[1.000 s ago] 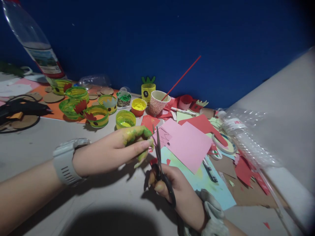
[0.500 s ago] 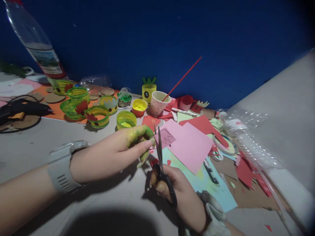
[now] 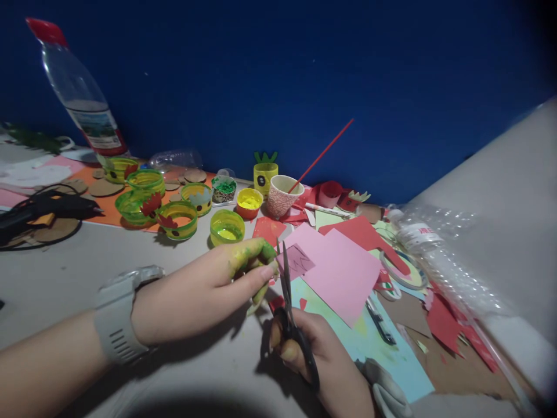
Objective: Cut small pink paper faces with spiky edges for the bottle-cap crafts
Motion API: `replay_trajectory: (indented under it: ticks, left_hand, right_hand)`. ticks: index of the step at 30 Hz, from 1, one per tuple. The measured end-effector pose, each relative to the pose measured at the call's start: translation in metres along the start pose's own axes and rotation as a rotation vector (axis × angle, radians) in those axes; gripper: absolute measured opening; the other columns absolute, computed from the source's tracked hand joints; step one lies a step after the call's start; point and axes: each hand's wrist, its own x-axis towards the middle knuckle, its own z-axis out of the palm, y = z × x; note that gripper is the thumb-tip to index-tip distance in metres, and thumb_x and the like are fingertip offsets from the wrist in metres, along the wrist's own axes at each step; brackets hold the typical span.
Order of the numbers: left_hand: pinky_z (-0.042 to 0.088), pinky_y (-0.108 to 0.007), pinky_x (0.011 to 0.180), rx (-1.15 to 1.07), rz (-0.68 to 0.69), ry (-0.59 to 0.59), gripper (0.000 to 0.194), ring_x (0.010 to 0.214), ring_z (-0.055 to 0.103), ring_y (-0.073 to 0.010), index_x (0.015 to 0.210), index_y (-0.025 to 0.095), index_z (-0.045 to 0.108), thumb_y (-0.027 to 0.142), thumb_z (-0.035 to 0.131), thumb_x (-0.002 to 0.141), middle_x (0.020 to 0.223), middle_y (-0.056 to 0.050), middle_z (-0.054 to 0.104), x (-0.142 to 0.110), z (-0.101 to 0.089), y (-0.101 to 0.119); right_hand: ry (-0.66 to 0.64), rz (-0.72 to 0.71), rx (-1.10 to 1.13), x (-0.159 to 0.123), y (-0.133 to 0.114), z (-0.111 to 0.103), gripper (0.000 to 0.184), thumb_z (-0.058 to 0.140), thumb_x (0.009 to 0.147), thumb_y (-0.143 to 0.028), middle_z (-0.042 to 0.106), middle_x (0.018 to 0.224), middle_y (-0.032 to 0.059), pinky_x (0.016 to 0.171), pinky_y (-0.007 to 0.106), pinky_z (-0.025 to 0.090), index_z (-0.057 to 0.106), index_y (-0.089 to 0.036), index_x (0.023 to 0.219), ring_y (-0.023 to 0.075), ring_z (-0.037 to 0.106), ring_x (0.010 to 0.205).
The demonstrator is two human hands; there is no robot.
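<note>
My left hand (image 3: 209, 287), its fingertips smeared with green and yellow paint and a grey watch (image 3: 117, 316) on the wrist, pinches a small pink paper piece (image 3: 296, 261) with a zigzag line drawn on it. My right hand (image 3: 322, 354) grips black scissors (image 3: 291, 313), blades pointing up and slightly apart at the edge of that piece. A larger pink sheet (image 3: 343, 273) lies just right of the blades on a light blue sheet (image 3: 383, 348).
Green and yellow plastic rings (image 3: 178, 219) and small paint pots (image 3: 249, 202) stand behind. A patterned paper cup (image 3: 281, 196) holds a red stick (image 3: 322, 154). A black glue gun (image 3: 39, 208) lies left, a clear bottle (image 3: 80, 96) leans back left, another bottle (image 3: 439, 255) lies right among red paper scraps (image 3: 439, 319).
Both hands and the scissors have shifted slightly right and down in view as the camera tilted up. The small pink piece has turned a little between the blades.
</note>
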Motion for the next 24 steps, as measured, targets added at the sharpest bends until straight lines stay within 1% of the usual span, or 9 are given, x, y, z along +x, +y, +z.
replay_trajectory:
  ticks: [3, 7, 11, 12, 15, 20, 24]
  left_hand:
    - [0.042, -0.028, 0.065, -0.003, -0.014, 0.013, 0.032, 0.088, 0.058, -0.0180, 0.087, 0.018, 0.051, 0.045, 0.038, 0.099, 0.095, -0.004, 0.064, -0.0005, 0.0003, 0.0011]
    - [0.042, -0.029, 0.065, 0.016, 0.009, 0.039, 0.031, 0.084, 0.058, -0.0178, 0.088, 0.018, 0.054, 0.043, 0.039, 0.099, 0.095, -0.004, 0.064, 0.0003, 0.0004, 0.0016]
    - [0.043, -0.027, 0.067, 0.018, 0.049, 0.047, 0.029, 0.081, 0.057, -0.0158, 0.101, 0.019, 0.058, 0.041, 0.039, 0.100, 0.094, -0.002, 0.065, 0.0008, 0.0008, -0.0003]
    - [0.043, -0.027, 0.067, 0.015, 0.057, 0.047, 0.028, 0.080, 0.057, -0.0152, 0.102, 0.019, 0.058, 0.041, 0.039, 0.100, 0.093, -0.002, 0.064, 0.0007, 0.0010, -0.0007]
    - [0.043, -0.025, 0.068, 0.004, 0.064, 0.054, 0.027, 0.078, 0.056, -0.0135, 0.098, 0.020, 0.057, 0.041, 0.040, 0.100, 0.090, 0.000, 0.064, 0.0006, 0.0014, -0.0013]
    - [0.043, -0.024, 0.068, -0.011, 0.061, 0.064, 0.026, 0.079, 0.056, -0.0130, 0.098, 0.021, 0.058, 0.041, 0.041, 0.100, 0.091, 0.001, 0.064, 0.0022, 0.0011, 0.0000]
    - [0.043, -0.024, 0.069, -0.052, 0.045, 0.068, 0.027, 0.081, 0.057, -0.0135, 0.092, 0.021, 0.056, 0.042, 0.041, 0.099, 0.093, 0.000, 0.063, 0.0018, 0.0019, 0.0004]
  right_hand:
    - [0.011, 0.015, -0.025, 0.0001, 0.0018, 0.0002, 0.061, 0.061, 0.072, -0.076, 0.046, 0.062, -0.0029, 0.052, 0.024, 0.029, 0.054, -0.016, 0.067, 0.0118, 0.037, 0.058]
    - [0.002, 0.013, -0.026, -0.0002, 0.0029, -0.0007, 0.061, 0.060, 0.072, -0.077, 0.045, 0.061, -0.0034, 0.051, 0.024, 0.029, 0.054, -0.017, 0.067, 0.0115, 0.037, 0.056]
    - [-0.015, -0.001, -0.018, -0.0006, 0.0041, -0.0026, 0.056, 0.063, 0.075, -0.072, 0.046, 0.062, -0.0033, 0.051, 0.024, 0.030, 0.056, -0.016, 0.069, 0.0114, 0.037, 0.057]
    - [-0.017, -0.002, -0.016, -0.0007, 0.0047, -0.0031, 0.056, 0.063, 0.075, -0.071, 0.046, 0.063, -0.0033, 0.052, 0.024, 0.030, 0.056, -0.016, 0.070, 0.0114, 0.037, 0.057]
    - [-0.025, 0.002, 0.002, -0.0013, 0.0069, -0.0039, 0.055, 0.063, 0.077, -0.070, 0.045, 0.065, -0.0034, 0.052, 0.024, 0.029, 0.055, -0.016, 0.071, 0.0111, 0.036, 0.058]
    - [-0.032, 0.001, -0.013, -0.0022, 0.0058, -0.0027, 0.057, 0.061, 0.076, -0.072, 0.046, 0.065, -0.0031, 0.052, 0.024, 0.029, 0.054, -0.016, 0.071, 0.0113, 0.036, 0.059]
    - [-0.084, -0.001, -0.013, -0.0025, 0.0010, -0.0007, 0.060, 0.057, 0.076, -0.076, 0.046, 0.066, -0.0022, 0.054, 0.025, 0.030, 0.054, -0.016, 0.075, 0.0121, 0.037, 0.060]
